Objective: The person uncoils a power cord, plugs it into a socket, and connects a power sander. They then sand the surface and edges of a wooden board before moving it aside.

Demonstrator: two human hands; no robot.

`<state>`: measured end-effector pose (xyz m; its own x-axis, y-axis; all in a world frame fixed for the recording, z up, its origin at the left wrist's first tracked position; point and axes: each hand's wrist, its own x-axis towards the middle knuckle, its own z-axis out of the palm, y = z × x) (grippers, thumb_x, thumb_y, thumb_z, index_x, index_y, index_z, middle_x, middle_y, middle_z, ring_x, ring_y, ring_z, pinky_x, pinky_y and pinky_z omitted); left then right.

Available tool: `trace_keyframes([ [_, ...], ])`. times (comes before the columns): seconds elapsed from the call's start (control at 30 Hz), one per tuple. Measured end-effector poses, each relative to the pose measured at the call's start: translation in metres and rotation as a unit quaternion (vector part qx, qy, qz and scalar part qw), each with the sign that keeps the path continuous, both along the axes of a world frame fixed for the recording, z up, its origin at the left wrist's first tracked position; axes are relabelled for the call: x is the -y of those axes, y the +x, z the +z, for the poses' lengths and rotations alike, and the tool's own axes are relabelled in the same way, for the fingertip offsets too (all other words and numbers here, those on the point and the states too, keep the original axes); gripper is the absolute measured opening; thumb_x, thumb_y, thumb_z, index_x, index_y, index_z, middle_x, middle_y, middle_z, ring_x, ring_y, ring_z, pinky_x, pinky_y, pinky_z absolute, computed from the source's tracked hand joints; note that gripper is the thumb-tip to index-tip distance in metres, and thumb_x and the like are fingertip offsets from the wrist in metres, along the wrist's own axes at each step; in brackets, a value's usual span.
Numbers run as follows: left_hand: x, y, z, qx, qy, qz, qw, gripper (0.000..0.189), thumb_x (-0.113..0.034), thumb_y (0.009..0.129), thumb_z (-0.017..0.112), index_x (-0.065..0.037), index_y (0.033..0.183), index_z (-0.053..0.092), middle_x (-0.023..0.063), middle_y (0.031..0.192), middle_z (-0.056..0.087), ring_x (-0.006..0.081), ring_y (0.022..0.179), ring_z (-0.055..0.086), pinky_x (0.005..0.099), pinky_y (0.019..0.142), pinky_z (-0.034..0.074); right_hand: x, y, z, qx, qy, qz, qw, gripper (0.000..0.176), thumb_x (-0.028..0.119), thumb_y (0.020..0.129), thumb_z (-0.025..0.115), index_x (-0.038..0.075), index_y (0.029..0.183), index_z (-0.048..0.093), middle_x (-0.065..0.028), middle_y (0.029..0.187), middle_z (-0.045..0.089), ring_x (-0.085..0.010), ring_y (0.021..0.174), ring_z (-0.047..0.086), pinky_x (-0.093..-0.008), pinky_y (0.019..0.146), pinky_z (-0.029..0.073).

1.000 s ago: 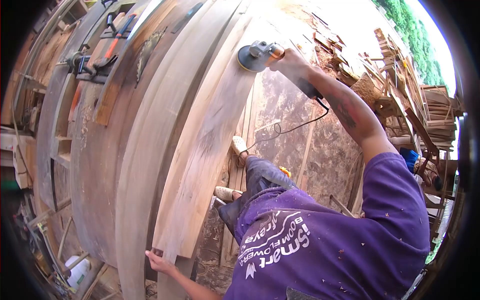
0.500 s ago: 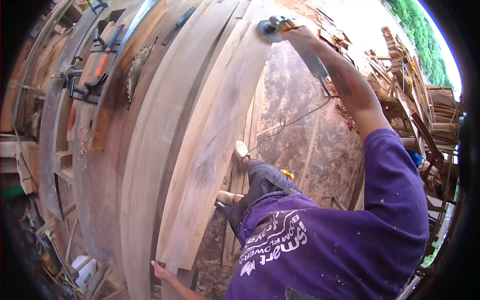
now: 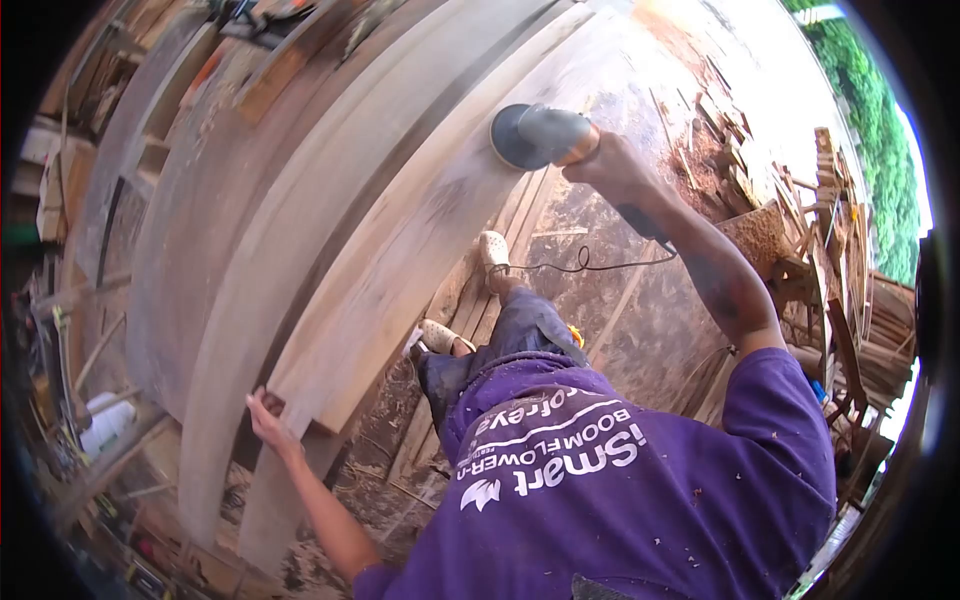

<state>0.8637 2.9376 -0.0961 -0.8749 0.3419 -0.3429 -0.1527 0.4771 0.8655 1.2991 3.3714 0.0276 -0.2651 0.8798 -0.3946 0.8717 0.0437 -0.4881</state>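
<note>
A long pale plank [image 3: 400, 265] runs diagonally from the lower left to the upper middle, with darker grey patches on its face. My right hand [image 3: 605, 165] is closed around an angle grinder [image 3: 560, 133], whose round disc lies against the plank near its right edge. From the tool's rear a thin cord [image 3: 625, 265] trails over the ground. At the plank's near end, my left hand [image 3: 270, 420] grips the corner, its fingers bent around the edge beside a small dark brown block. Part of its grip is hidden.
More wide boards [image 3: 290, 210] lie side by side to the left. My shoes [image 3: 440, 338] stand beside the plank on dusty ground. Wood offcuts [image 3: 835, 230] are piled at right, near reddish shavings. A white container [image 3: 105, 425] is at lower left.
My right hand has drawn the grinder along the plank toward me. The view has turned, so the boards slant more and the left hand appears higher, still at the plank's end.
</note>
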Motion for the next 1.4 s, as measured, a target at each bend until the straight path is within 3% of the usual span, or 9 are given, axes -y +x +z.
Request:
trace_keyframes([
  [0.1, 0.005, 0.002, -0.007, 0.022, 0.061, 0.039, 0.997, 0.054, -0.044, 0.102, 0.039, 0.003, 0.121, 0.057, 0.0131, 0.102, 0.059, 0.0224, 0.089, 0.057, 0.0344, 0.079, 0.048, 0.043, -0.024, -0.008, -0.001, 0.013, 0.077, 0.997, 0.042, 0.022, 0.069, 0.073, 0.002, 0.104, 0.063, -0.0128, 0.082, 0.067, -0.0194, 0.075, 0.065, -0.0349, 0.069, 0.051],
  [0.23, 0.033, 0.002, -0.022, -0.089, 0.089, 0.025, 0.992, 0.056, -0.044, 0.102, 0.03, 0.001, 0.129, 0.052, 0.0187, 0.122, 0.055, 0.0273, 0.107, 0.056, 0.0368, 0.092, 0.043, 0.108, -0.078, 0.011, -0.039, -0.008, 0.135, 0.99, 0.04, 0.019, 0.07, 0.074, 0.003, 0.105, 0.063, -0.0121, 0.081, 0.068, -0.019, 0.073, 0.065, -0.034, 0.069, 0.051],
  [0.27, 0.041, 0.007, -0.009, -0.08, 0.053, 0.049, 0.994, 0.059, -0.047, 0.102, 0.028, 0.0, 0.13, 0.051, 0.0183, 0.128, 0.054, 0.0271, 0.113, 0.054, 0.0373, 0.095, 0.041, 0.121, -0.091, 0.011, -0.023, -0.012, 0.158, 0.987, 0.045, 0.023, 0.067, 0.074, 0.001, 0.104, 0.062, -0.0173, 0.082, 0.068, -0.0293, 0.077, 0.068, -0.0374, 0.073, 0.052],
  [0.53, 0.199, 0.02, 0.006, -0.107, 0.04, 0.291, 0.95, 0.061, -0.05, 0.1, 0.032, 0.0, 0.129, 0.052, 0.0166, 0.129, 0.054, 0.0273, 0.115, 0.053, 0.0392, 0.095, 0.04, 0.21, -0.186, 0.008, -0.008, -0.03, 0.343, 0.939, 0.04, 0.021, 0.071, 0.071, 0.001, 0.104, 0.059, -0.0175, 0.082, 0.068, -0.0297, 0.077, 0.068, -0.0393, 0.073, 0.053],
  [0.67, 0.235, 0.042, 0.013, -0.108, 0.052, 0.367, 0.923, 0.061, -0.051, 0.099, 0.033, 0.001, 0.125, 0.054, 0.0167, 0.128, 0.055, 0.0272, 0.116, 0.053, 0.0396, 0.094, 0.04, 0.25, -0.223, 0.005, -0.024, -0.103, 0.412, 0.905, 0.04, 0.02, 0.073, 0.071, 0.004, 0.108, 0.058, -0.0159, 0.081, 0.068, -0.0313, 0.075, 0.068, -0.0396, 0.071, 0.055],
  [0.77, 0.231, 0.056, 0.016, -0.103, 0.056, 0.376, 0.919, 0.062, -0.051, 0.099, 0.034, 0.001, 0.124, 0.055, 0.0162, 0.127, 0.056, 0.0272, 0.116, 0.053, 0.0392, 0.093, 0.04, 0.279, -0.242, 0.021, 0.0, -0.075, 0.462, 0.884, 0.04, 0.02, 0.074, 0.07, 0.004, 0.108, 0.057, -0.0178, 0.083, 0.068, -0.0342, 0.08, 0.068, -0.043, 0.07, 0.055],
  [0.97, 0.205, 0.04, 0.0, -0.11, 0.038, 0.333, 0.936, 0.068, -0.054, 0.099, 0.032, 0.003, 0.131, 0.05, 0.0188, 0.129, 0.054, 0.0272, 0.119, 0.051, 0.041, 0.098, 0.039, 0.271, -0.213, 0.039, 0.042, -0.069, 0.42, 0.904, 0.041, 0.018, 0.072, 0.068, 0.0, 0.106, 0.056, -0.0159, 0.082, 0.068, -0.0295, 0.075, 0.068, -0.0412, 0.065, 0.056],
  [1.23, 0.097, 0.06, 0.011, -0.123, -0.004, 0.162, 0.979, 0.06, -0.044, 0.102, 0.033, 0.006, 0.131, 0.049, 0.0216, 0.131, 0.052, 0.0309, 0.118, 0.052, 0.041, 0.1, 0.04, 0.163, -0.087, 0.046, 0.016, -0.053, 0.153, 0.987, 0.045, 0.014, 0.074, 0.07, 0.001, 0.116, 0.058, -0.0137, 0.084, 0.068, -0.0215, 0.079, 0.067, -0.0348, 0.072, 0.056],
  [1.4, 0.04, 0.072, 0.01, -0.196, -0.009, 0.112, 0.974, 0.048, -0.035, 0.103, 0.041, 0.007, 0.124, 0.053, 0.023, 0.125, 0.052, 0.0316, 0.113, 0.054, 0.0405, 0.098, 0.042, 0.075, -0.026, 0.028, 0.066, 0.021, 0.057, 0.996, 0.038, 0.017, 0.074, 0.072, -0.003, 0.106, 0.067, -0.0133, 0.082, 0.069, -0.0204, 0.07, 0.067, -0.0314, 0.067, 0.057],
])
